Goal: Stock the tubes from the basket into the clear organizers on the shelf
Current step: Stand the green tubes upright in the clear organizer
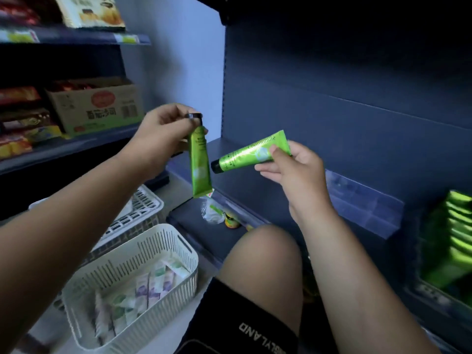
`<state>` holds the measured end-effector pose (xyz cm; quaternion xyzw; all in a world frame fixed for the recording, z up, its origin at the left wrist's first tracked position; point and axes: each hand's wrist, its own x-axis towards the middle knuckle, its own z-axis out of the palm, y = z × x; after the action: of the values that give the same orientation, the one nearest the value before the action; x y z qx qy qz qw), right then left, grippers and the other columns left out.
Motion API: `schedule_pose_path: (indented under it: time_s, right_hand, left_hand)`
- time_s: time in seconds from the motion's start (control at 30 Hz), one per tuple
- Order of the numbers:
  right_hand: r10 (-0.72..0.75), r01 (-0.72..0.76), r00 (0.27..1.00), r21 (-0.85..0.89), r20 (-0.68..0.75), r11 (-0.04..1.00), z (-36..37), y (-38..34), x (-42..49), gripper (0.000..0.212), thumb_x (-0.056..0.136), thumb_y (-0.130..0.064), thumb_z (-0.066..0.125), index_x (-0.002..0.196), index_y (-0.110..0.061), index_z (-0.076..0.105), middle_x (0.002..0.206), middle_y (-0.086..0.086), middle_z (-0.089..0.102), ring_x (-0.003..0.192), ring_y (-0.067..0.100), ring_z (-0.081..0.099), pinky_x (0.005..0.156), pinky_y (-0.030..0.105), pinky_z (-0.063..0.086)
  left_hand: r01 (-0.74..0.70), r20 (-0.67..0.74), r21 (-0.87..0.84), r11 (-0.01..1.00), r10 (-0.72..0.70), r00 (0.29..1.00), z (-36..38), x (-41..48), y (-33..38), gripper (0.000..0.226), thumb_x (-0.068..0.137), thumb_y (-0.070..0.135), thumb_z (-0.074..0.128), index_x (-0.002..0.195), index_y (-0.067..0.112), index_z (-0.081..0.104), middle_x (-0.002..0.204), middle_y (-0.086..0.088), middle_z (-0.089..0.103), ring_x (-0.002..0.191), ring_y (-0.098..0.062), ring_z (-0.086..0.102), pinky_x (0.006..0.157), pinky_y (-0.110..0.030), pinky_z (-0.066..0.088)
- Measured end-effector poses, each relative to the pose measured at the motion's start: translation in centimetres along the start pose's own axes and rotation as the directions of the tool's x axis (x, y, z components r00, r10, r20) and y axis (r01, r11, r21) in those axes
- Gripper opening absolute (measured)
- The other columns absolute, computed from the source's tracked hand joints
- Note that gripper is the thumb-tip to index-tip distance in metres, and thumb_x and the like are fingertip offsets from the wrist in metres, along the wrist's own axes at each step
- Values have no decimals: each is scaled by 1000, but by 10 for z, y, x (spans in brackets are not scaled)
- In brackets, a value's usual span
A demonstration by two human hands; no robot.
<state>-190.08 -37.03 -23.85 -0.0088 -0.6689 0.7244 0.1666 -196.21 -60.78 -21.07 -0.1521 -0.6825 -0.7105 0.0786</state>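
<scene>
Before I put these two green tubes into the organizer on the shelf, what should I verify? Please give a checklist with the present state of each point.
1. Left hand pinches the hanging tube by its cap: ok.
2. Right hand holds the second tube near its flat end: ok.
3. The two tubes are apart: cannot tell, the second tube's cap is very near the hanging one.
4. Organizer has free room: ok, no tubes seen inside.
5. Green row at far right is neat: cannot tell, blurred.
6. Basket holds more tubes: ok.
</scene>
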Motion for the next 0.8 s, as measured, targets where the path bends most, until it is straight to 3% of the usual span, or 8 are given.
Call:
schedule_pose_path:
  time_s: [0.1,0.17,0.3,0.47,0.57,0.67,0.8]
  right_hand:
    - [-37,36,997,-20,-63,999,-30,-19,-3,15,102,-15,59,105,-6,70,102,21,74,84,30,76,78,33,61]
    - [-57,52,992,-46,-110,998,-50,-31,-6,14,101,-15,59,103,-6,70,102,21,74,83,30,77,78,33,61]
    - [-79,68,970,-54,-228,996,-92,-50,-19,12,100,-16,62,105,-9,71,101,17,76,83,28,77,80,34,62]
    - [-138,113,911,-86,-390,990,-143,-63,-44,11,101,-16,61,104,-12,71,97,14,77,81,29,77,79,33,62]
    - [-131,118,846,-58,-517,991,-167,-66,-56,11,100,-16,62,97,-20,71,93,6,77,80,28,77,76,33,63]
    - [-109,127,760,-18,-640,992,-188,-67,-64,10,100,-19,62,96,-21,72,96,7,78,82,27,77,74,36,62]
    - [-52,171,637,76,-769,982,-205,-65,-70,8,98,-18,66,95,-23,70,93,-1,73,79,27,76,72,41,61]
  left_hand:
    - [-54,130,31,998,50,990,38,10,15,11,94,8,68,101,16,71,98,-23,68,91,-29,73,69,-34,59]
    - [-97,200,41,994,87,976,63,13,26,19,97,2,64,112,11,69,96,-17,69,99,-29,74,73,-34,61]
    - [-135,304,38,990,117,946,107,16,41,19,92,5,71,110,13,72,97,-18,72,102,-28,75,79,-37,59]
    - [-167,376,122,978,110,920,161,15,52,11,93,13,72,104,16,69,100,-17,72,86,-23,67,58,-22,49]
    - [-108,431,47,993,77,899,191,11,53,9,92,4,71,96,10,65,90,-16,71,75,-24,69,67,-29,62]
    - [-54,414,23,998,40,910,219,7,49,13,89,0,73,92,5,61,77,-10,72,65,-22,72,66,-29,63]
    - [104,343,-63,993,-76,936,255,-7,42,20,90,2,73,87,7,53,100,-26,67,84,-32,74,69,-25,62]
